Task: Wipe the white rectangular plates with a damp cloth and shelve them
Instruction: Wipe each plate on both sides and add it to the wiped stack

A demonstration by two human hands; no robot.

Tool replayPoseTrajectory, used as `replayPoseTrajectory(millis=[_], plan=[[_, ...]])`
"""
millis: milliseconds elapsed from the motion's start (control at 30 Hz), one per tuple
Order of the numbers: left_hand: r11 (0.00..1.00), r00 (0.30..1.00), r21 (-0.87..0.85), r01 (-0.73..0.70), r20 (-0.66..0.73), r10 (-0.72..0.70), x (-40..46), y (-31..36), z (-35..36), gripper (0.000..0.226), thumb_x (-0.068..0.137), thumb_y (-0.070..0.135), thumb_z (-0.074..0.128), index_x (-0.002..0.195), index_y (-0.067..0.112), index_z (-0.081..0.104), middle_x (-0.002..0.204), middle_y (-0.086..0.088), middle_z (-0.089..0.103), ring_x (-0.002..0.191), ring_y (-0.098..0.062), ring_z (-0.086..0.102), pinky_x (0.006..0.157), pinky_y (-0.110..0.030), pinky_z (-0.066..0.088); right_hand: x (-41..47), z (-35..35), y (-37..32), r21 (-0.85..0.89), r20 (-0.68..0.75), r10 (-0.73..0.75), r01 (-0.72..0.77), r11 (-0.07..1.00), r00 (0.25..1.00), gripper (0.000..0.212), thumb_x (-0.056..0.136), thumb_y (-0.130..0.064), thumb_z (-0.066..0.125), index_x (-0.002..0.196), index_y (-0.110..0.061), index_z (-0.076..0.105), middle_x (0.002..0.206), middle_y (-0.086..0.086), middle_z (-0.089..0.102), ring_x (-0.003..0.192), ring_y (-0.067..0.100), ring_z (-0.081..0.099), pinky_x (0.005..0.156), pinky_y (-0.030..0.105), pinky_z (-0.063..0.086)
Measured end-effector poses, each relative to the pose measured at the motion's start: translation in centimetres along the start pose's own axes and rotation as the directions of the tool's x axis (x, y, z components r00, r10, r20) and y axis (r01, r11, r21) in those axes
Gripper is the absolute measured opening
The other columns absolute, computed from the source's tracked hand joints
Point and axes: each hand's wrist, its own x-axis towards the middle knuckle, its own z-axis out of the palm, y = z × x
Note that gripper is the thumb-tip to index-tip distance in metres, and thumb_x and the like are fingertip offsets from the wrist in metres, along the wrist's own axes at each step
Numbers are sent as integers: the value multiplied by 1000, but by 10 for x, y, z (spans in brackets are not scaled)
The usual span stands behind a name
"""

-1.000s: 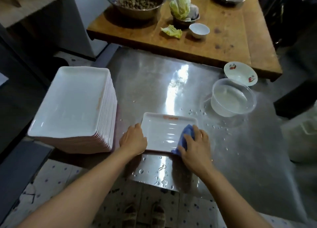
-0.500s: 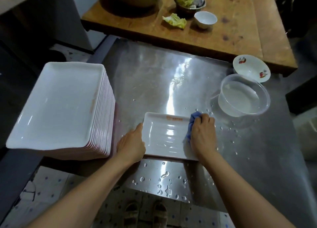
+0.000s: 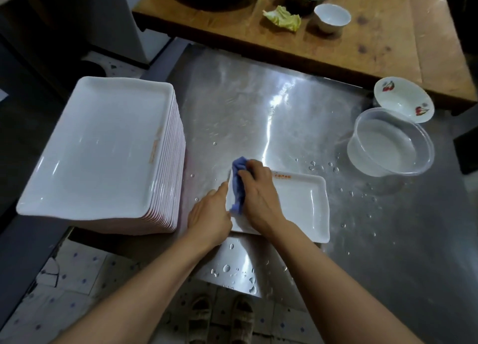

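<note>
Right hand (image 3: 260, 199) is curled around a blue cloth (image 3: 239, 186), pressing it down on the left end of a white rectangular plate (image 3: 297, 204). Left hand (image 3: 209, 214) sits right beside it at the plate's left edge, fingers mostly straight with the index lying along the rim, so it's bracing the plate rather than gripping it. The plate lies flat near the front edge of a wet steel surface (image 3: 258, 116), with orange print along its far rim. Water drops are scattered all round it.

Just left of the hands there's a tall stack of plates (image 3: 103, 149), same white rectangular kind, sitting at the surface's left edge. Off to the right, well apart from the plate, is a clear plastic tub (image 3: 390, 142) with water in it, and touching its far side a small bowl with red flowers (image 3: 403, 99). Further back is a wooden table (image 3: 362, 41) holding a cabbage leaf (image 3: 283, 18) and a little white cup (image 3: 332, 18).
</note>
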Motion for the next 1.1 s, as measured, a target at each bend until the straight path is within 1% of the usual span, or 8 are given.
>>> replayPoseTrajectory(millis=[167,267,367,533,667,800,933,1100], plan=[[986,999,-166,-23,25,27,0,-1,-6,60,82,12,57,138,26,40,118,-11,59,108,-31,57,92,-43,46,-14,0,3,38,159,-65,60,997,985,70,71,-51,53,120,-1,58,133,14,48,116,34,45,94,31,35],[969,997,-247,10,81,10,-2,-2,-11,59,80,3,56,134,27,47,112,-8,64,104,-28,59,89,-39,48,-28,-9,2,57,215,-103,93,994,971,56,73,-33,46,117,-1,60,130,13,52,115,32,44,93,17,24],[909,990,-411,67,142,-9,-2,-5,-13,62,78,-7,48,123,35,55,99,-2,66,90,-21,63,78,-43,56,-42,-14,1,69,265,-126,111,991,956,55,72,-20,41,122,-6,58,134,9,49,121,26,39,97,15,20],[825,977,-539,167,201,-66,2,-4,-14,66,72,-12,45,109,42,57,82,-7,66,66,-22,59,62,-39,52,-64,-18,1,22,299,-194,196,980,934,48,80,-22,65,126,-15,56,138,2,46,124,19,37,101,18,21],[862,986,-483,155,135,-101,5,2,-9,33,81,23,58,107,43,59,108,-4,69,93,-26,65,87,-44,52,-71,-19,-3,95,253,-199,180,979,947,46,75,-10,70,119,-8,59,131,8,51,120,22,41,99,17,24],[968,988,-198,155,26,-153,13,10,-6,34,92,20,43,123,18,57,124,-11,61,112,-32,55,92,-35,43,-68,-22,-3,118,261,-164,137,984,951,42,69,-2,69,111,-2,62,122,14,57,111,27,47,94,29,34],[982,991,-135,133,46,-127,17,12,-3,44,77,14,49,121,13,55,121,-17,61,105,-37,58,89,-43,49,-74,-26,7,65,255,-130,117,991,958,40,71,-2,71,111,-6,64,121,12,59,112,26,51,94,34,40],[978,990,-155,137,62,-129,15,13,-4,43,78,8,45,117,21,54,105,-15,64,76,-39,66,69,-49,57,-92,-43,39,-158,136,-48,70,985,990,24,74,-12,65,96,-12,72,111,6,68,101,30,62,85,37,45]])
